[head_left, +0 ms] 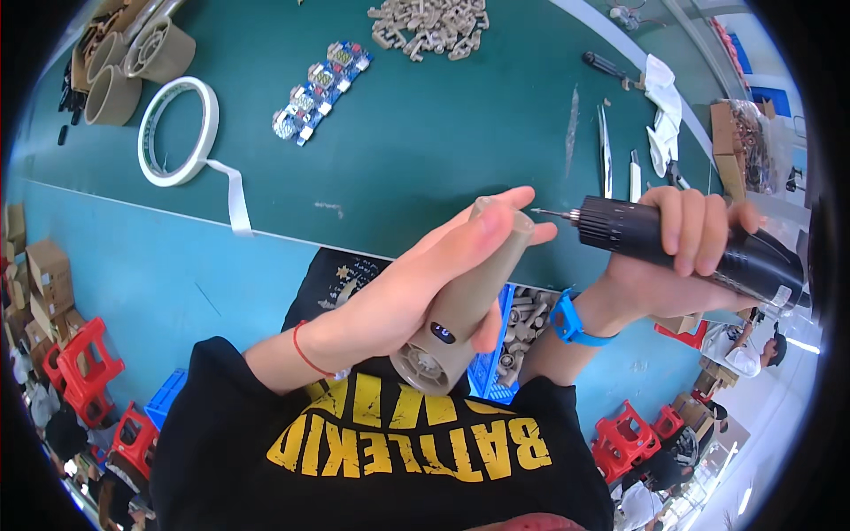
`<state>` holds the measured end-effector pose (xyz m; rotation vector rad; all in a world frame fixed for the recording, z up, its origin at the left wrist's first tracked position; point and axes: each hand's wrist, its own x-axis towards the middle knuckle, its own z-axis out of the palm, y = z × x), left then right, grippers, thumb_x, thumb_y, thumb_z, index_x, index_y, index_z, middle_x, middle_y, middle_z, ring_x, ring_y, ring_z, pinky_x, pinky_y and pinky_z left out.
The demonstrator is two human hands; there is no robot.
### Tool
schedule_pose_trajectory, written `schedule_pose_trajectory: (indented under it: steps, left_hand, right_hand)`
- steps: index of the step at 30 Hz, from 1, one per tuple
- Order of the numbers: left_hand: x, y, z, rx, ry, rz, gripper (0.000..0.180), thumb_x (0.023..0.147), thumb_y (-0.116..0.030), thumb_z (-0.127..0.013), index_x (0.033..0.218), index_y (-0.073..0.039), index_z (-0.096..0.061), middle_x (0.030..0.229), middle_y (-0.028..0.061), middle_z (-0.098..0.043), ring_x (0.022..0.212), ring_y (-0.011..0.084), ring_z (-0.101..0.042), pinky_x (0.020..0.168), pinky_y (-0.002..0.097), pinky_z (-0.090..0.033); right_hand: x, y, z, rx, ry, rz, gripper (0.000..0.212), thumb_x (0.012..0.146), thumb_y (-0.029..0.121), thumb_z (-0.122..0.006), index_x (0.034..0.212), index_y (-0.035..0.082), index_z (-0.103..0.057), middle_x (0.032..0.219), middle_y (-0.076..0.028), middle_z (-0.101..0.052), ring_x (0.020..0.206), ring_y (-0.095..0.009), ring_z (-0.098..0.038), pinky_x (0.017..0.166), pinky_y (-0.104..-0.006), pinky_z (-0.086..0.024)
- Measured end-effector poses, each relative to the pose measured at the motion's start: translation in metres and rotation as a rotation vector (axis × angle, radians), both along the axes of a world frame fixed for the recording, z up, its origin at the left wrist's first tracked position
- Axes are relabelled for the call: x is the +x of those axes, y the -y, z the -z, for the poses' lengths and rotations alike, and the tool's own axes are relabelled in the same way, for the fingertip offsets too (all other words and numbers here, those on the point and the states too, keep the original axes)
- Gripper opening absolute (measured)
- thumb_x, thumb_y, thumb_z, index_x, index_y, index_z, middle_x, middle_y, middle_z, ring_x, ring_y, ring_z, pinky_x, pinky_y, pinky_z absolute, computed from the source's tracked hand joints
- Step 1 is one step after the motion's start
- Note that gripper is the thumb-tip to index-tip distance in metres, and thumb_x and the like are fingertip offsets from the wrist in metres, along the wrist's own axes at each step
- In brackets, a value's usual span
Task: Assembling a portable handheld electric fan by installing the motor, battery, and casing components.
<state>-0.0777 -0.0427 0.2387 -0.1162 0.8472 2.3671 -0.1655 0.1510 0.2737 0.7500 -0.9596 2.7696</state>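
Note:
My left hand (434,265) is wrapped round a beige tapered housing (478,288), held tilted above the table's near edge. Its wide lower end shows a round, spoked opening, and a small lit display sits on its side. In my right hand (686,243) lies a black electric screwdriver (620,226), gripped around its body. The thin bit points left at the narrow upper end of the housing, close to my left fingertips. Whether the bit touches anything there I cannot tell.
On the green table (425,133) are a masking tape roll (211,124), blue circuit boards (320,88), small beige parts (429,26), beige round housings (159,51), tweezers (605,150) and a screwdriver (606,64). A blue crate (485,372) of parts stands below the edge.

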Motion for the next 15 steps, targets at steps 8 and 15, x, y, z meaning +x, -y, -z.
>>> schedule_pose_trajectory:
  steps: [8, 15]
  left_hand:
    - [-0.019, -0.007, -0.005, -0.012, 0.084, -0.020, 0.078, 0.098, -0.060, -0.030, 0.150, -0.004, -0.019, 0.148, 0.0212, -0.036, 0.059, 0.0196, -0.062, 0.060, 0.0308, -0.052]
    - [-0.013, -0.005, -0.007, -0.114, -0.083, 0.001, 0.067, 0.098, -0.054, -0.038, 0.145, -0.007, -0.030, 0.136, 0.0196, -0.049, 0.059, 0.0135, -0.058, 0.059, 0.0244, -0.049]
  right_hand:
    - [0.001, 0.003, -0.009, 0.132, -0.093, 0.135, 0.081, 0.084, 0.081, -0.035, 0.107, 0.006, -0.056, 0.061, 0.003, -0.048, 0.049, -0.006, -0.046, 0.050, -0.0231, -0.039]
    - [0.011, -0.001, -0.033, -0.024, -0.056, 0.126, 0.072, 0.084, 0.078, -0.040, 0.097, 0.008, -0.055, 0.060, 0.004, -0.052, 0.048, -0.005, -0.052, 0.052, -0.0195, -0.046]
